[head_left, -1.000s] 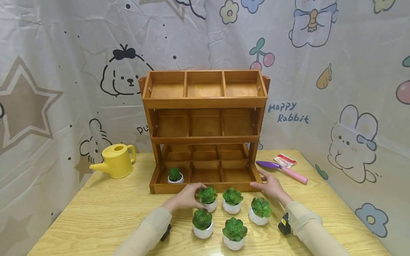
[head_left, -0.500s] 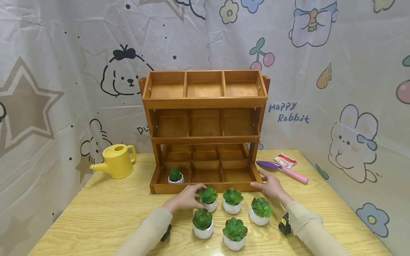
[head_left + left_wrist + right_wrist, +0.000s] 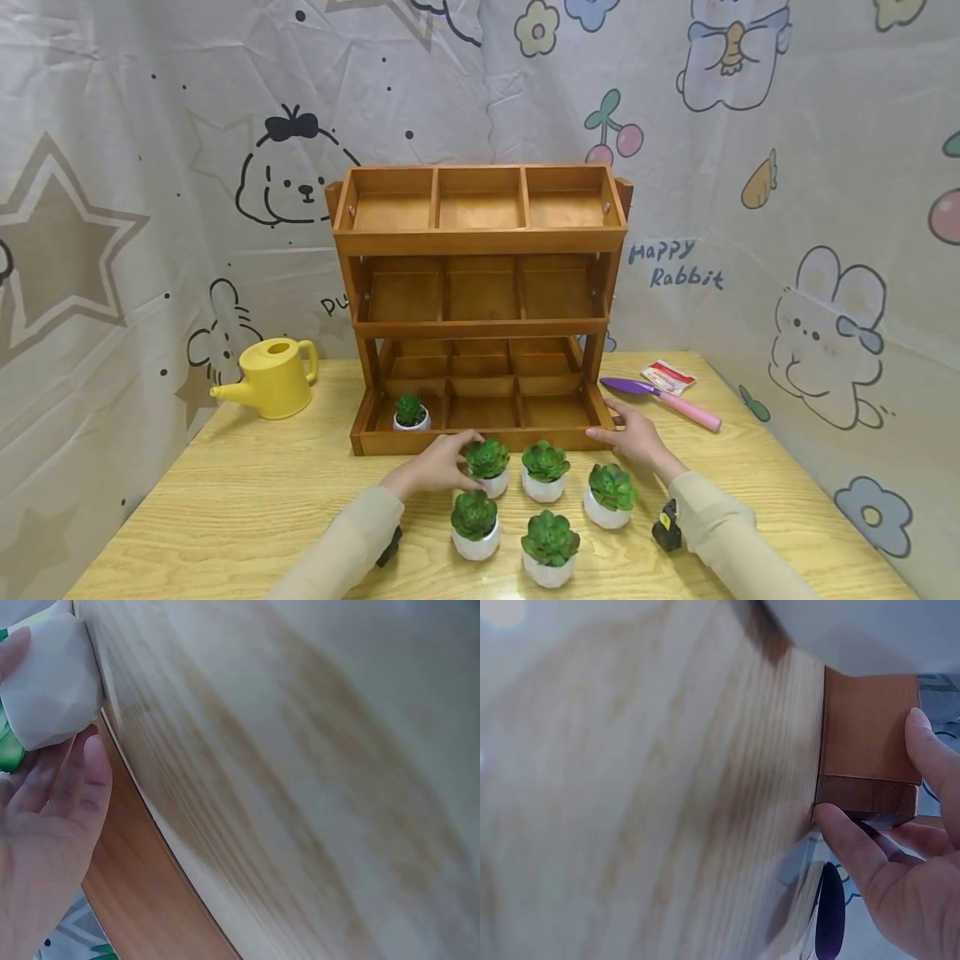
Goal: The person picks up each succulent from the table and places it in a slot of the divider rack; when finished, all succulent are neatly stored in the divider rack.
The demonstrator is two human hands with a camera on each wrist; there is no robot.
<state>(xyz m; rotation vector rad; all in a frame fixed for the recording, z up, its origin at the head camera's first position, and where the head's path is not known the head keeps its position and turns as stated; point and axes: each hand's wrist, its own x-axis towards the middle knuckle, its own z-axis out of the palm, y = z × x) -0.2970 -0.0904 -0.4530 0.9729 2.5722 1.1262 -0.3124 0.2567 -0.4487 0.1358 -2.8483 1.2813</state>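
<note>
My left hand [image 3: 435,463] is curled round a small potted succulent [image 3: 488,461] in front of the wooden shelf. In the left wrist view its white faceted pot [image 3: 56,682] sits between thumb and fingers, close to the tabletop. My right hand [image 3: 637,435] grips the lower right front corner of the three-tier wooden shelf [image 3: 480,242]. The right wrist view has the thumb on the front board [image 3: 871,724] and the other fingers round its end. Another succulent [image 3: 410,412] stands in the bottom tier's left compartment.
More white-potted succulents stand on the table near my hands: one [image 3: 476,525] at front left, one [image 3: 550,548] at front, others to the right. A yellow watering can [image 3: 276,379] is at left. A purple-bladed trowel [image 3: 686,410] and a red-and-white packet [image 3: 668,377] lie right of the shelf.
</note>
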